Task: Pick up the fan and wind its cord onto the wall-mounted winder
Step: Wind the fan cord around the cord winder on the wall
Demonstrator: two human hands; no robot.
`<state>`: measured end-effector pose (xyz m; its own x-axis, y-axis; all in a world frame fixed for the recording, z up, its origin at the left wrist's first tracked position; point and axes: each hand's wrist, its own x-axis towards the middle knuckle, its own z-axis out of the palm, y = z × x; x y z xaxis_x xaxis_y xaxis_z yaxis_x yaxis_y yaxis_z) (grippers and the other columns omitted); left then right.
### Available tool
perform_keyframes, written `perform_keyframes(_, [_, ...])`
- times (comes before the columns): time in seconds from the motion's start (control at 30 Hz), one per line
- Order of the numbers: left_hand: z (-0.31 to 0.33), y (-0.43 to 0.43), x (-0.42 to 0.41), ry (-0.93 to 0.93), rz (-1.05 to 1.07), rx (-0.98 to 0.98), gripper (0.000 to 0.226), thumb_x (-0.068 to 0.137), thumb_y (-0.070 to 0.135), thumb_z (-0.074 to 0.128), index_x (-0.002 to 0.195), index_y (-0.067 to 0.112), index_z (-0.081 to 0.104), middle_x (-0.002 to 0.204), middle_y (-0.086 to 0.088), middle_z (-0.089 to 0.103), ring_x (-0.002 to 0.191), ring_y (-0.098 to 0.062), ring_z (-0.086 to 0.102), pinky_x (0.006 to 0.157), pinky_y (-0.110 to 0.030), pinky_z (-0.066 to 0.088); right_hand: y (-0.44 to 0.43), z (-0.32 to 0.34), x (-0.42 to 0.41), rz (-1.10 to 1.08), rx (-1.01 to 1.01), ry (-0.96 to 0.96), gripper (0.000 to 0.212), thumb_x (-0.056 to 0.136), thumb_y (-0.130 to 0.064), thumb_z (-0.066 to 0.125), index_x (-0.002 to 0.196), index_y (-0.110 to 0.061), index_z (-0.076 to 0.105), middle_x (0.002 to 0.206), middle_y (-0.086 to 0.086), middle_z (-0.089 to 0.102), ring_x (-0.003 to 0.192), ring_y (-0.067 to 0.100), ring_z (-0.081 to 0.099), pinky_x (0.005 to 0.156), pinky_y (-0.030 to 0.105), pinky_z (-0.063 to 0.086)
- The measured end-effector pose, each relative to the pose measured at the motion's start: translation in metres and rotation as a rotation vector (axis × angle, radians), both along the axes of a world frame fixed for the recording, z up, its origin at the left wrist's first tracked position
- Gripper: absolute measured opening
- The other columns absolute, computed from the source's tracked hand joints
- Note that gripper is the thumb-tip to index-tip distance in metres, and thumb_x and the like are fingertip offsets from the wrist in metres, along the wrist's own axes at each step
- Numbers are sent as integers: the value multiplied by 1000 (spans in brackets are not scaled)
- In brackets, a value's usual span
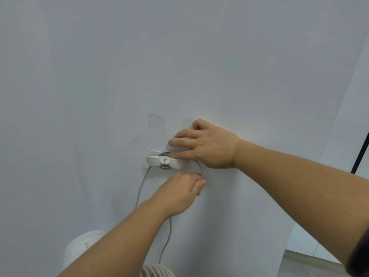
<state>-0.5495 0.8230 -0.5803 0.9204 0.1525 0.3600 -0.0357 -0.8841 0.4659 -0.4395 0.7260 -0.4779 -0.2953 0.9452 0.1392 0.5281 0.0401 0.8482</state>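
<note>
Winder (165, 161) sits on the wall (179, 56) just below frame centre: white, wing-shaped cap, long axis running left-right across the frame, grey turns of cord visible on the hub behind it

Right hand (203, 144) enters from the right edge, fingers spread and flat against the wall; index fingertip touches the hub at the cap's upper right. It grips nothing; it looks to be bracing the turns already on

Left hand (179, 193) comes up from lower centre, directly below and slightly right of the winder. Fingers curled closed around the cord (199, 168), which arcs from the cap's right end down into the fist

Second strand leaves the cap's left end, drops toward lower left, passes behind the left forearm. A further length runs from under the left wrist down to the fan (157, 270), only its white grille showing at the bottom edge

Judgement: left hand is nearer the free cord, below the hub. Next wrap must carry it around the hub, behind the cap; the cap's horizontal wings set the clearance. Winding direction cannot be told
</note>
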Motion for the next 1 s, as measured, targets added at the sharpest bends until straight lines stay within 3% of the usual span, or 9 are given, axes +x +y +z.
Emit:
perform_keyframes(0.2, [-7,8,-1,279,78,104,31,100,30,34,77,18,50,95,-8,64,87,-27,59,77,-37,47,1,1,1,12,-15,8,57,77,-6,56,124,-37,60,134,-1,57,121,22,53,84,38,39])
perform_keyframes(0.33, [-14,17,0,384,217,158,29,100,29,35,77,19,49,105,-11,63,90,-27,57,72,-31,40,1,1,2,17,-10,2,56,78,-7,58,124,-38,60,134,-1,57,121,21,53,83,37,39])
perform_keyframes(0.47, [-17,27,0,462,349,112,36,101,33,33,106,9,59,114,-10,61,101,-27,58,78,-32,42,1,-1,1,23,4,-13,55,78,-8,57,125,-35,58,130,1,59,118,23,55,82,38,40])
perform_keyframes(0.57, [-17,41,-9,496,451,15,41,100,36,32,112,7,59,119,-11,61,108,-29,58,87,-36,45,0,-2,1,8,28,-10,55,79,-7,53,129,-32,53,129,3,58,117,23,54,83,38,39])
perform_keyframes(0.67, [-15,55,-21,512,622,52,41,100,37,31,120,12,57,126,-9,59,113,-28,56,93,-36,45,0,-2,2,8,34,-8,62,81,-6,48,137,-33,46,131,2,56,118,23,52,85,38,38])
perform_keyframes(0.77, [-14,60,-26,476,717,49,38,99,35,33,117,14,59,118,-6,62,97,-25,57,80,-31,44,0,-2,2,10,20,-12,63,83,-9,49,139,-35,44,133,1,55,122,22,51,86,38,38])
perform_keyframes(0.87, [-15,61,-28,430,724,-28,37,99,36,32,111,14,60,114,-8,63,100,-26,59,81,-31,45,1,-1,2,12,8,-2,60,84,-11,51,139,-36,46,133,-1,56,123,21,51,86,38,38])
perform_keyframes(0.93, [-15,67,-32,349,673,-177,29,95,32,39,83,16,59,90,-7,62,84,-25,58,73,-30,44,1,-1,2,11,6,7,60,84,-12,54,138,-37,47,133,-2,57,123,20,51,87,37,39])
perform_keyframes(1.0, [-13,73,-42,239,573,-389,28,84,25,47,58,20,38,60,2,43,55,-19,40,56,-28,30,1,-1,3,7,6,11,59,84,-13,54,138,-37,47,133,-2,57,123,20,51,87,37,38])
